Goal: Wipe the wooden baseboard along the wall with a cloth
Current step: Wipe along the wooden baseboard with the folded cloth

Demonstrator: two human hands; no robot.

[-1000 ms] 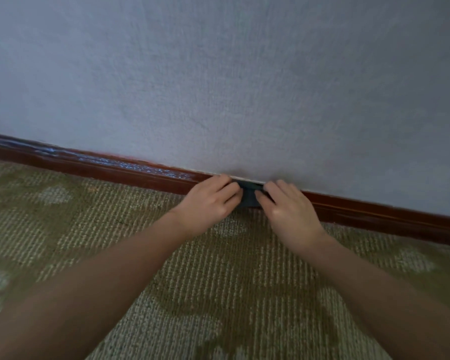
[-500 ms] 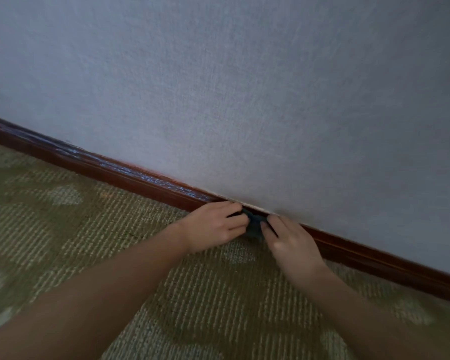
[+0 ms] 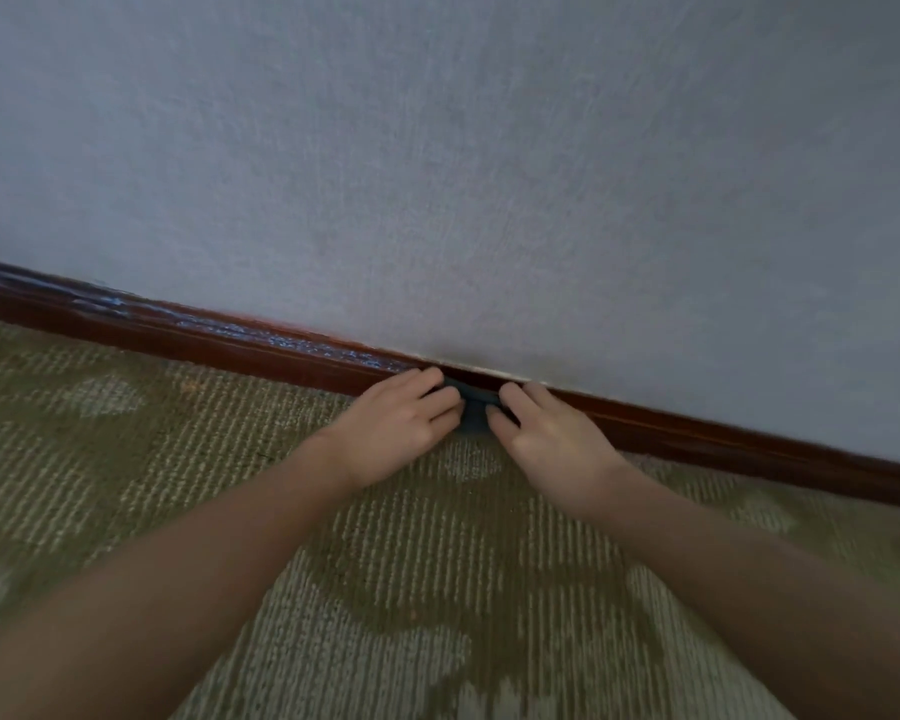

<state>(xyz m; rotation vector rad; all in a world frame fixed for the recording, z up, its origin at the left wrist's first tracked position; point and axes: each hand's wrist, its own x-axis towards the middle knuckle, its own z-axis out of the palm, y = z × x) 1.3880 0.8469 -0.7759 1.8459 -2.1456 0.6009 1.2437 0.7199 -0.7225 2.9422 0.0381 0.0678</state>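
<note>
Both hands down low: left hand (image 3: 401,423) and right hand (image 3: 546,433) each pinch an end of the small dark teal cloth (image 3: 471,410), pressed against the glossy red-brown wooden baseboard (image 3: 230,341) under the grey wall (image 3: 489,174). Mid-job, I'd say — long runs lie either side, the left one pale-streaked.

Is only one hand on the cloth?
No, the left hand and the right hand both hold the cloth against the baseboard.

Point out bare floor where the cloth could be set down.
Carpet lies bare left of the left hand below the baseboard, and right of the right hand. Crowded only at the cloth, between both hands.
</note>
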